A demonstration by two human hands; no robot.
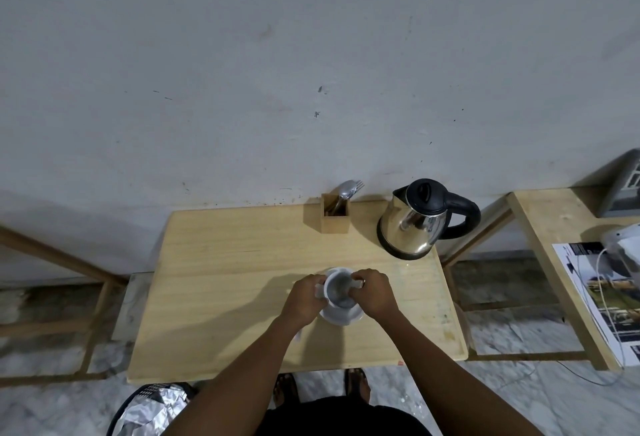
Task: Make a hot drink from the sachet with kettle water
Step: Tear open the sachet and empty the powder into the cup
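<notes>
cup (pixel 341 288) on saucer (pixel 343 315), table (pixel 225 262) centre | my left hand (pixel 306 297) and right hand (pixel 372 291) flank its rim, pinching a small white piece, likely the sachet, above it | kettle (pixel 420 219) far right, nearer right hand

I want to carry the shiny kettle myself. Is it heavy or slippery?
The steel kettle probably feels heavy for its size if water is inside; the closed lid hides that. Its polished side looks slippery, so the black handle seems the safer hold. Its wide base suggests it won't tip easily.
</notes>
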